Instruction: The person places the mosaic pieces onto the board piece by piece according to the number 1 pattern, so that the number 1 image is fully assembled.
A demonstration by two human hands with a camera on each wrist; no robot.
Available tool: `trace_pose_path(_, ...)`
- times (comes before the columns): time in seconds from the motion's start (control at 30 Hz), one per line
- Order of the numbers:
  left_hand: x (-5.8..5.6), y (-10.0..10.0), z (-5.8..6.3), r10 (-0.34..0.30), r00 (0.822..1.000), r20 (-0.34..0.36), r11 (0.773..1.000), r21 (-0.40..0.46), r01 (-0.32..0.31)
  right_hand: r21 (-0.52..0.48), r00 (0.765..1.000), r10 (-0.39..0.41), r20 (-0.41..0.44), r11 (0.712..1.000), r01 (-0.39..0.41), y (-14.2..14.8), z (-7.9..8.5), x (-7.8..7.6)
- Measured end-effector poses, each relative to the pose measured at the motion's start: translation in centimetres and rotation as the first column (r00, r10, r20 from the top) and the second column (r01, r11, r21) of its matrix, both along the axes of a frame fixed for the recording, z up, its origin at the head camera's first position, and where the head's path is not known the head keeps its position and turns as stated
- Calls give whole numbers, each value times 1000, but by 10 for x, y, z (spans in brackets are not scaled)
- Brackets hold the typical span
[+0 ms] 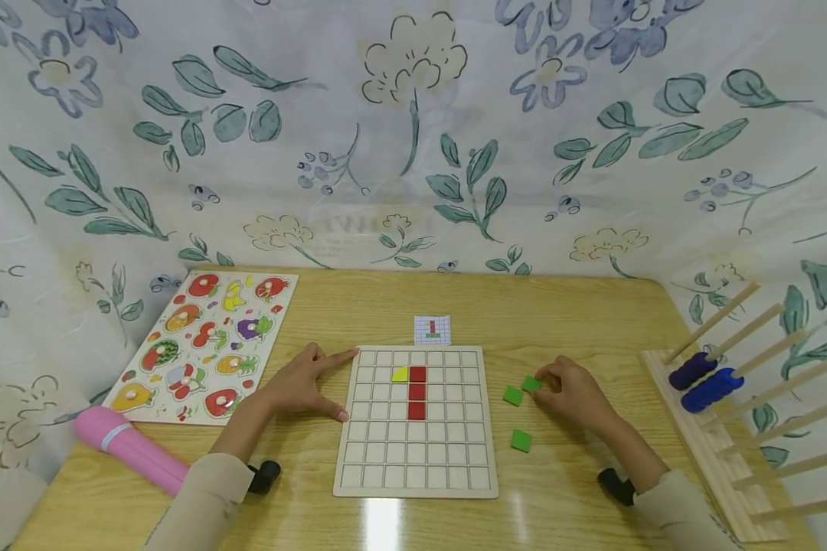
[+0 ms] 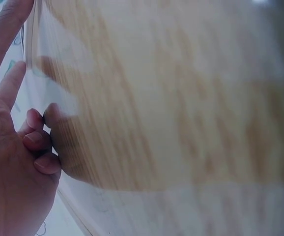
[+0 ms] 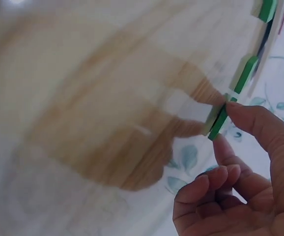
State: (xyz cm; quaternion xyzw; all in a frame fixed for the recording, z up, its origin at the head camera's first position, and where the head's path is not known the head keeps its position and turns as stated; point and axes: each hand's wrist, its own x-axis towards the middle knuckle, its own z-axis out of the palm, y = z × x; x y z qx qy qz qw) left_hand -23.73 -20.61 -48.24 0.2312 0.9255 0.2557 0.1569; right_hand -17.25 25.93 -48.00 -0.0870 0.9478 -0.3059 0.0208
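Likely pickup: right hand (image 1: 573, 392) pinches 1 green tile (image 1: 531, 383) toward right edge of bench (image 1: 558, 490), left hand's (image 1: 299, 384) fingers wide at grid board (image 1: 457, 454); next needs level lift.

There are three green tiles (image 1: 521, 441), three red tiles (image 1: 416, 392) and one yellow piece (image 1: 400, 374). There is one gridded board (image 1: 437, 454).

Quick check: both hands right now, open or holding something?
Left hand: open, thumb and forefinger spread at the grid board's left edge.
Right hand: closed, pinching a green tile.
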Motion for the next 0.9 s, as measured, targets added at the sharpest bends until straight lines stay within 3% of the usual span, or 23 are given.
trace_pose_path(0.27, 1, -1, 1, -5, 1000, -13, 1000, 5, 5, -92, 1000, -15, -17, 996, 13, -2, 1, 1)
trace_pose_path(0.9, 1, 0, 1, -1, 1000, 3, 1000, -15, 1, -162, 999, -9, -43, 987, 2, -14, 6, 6)
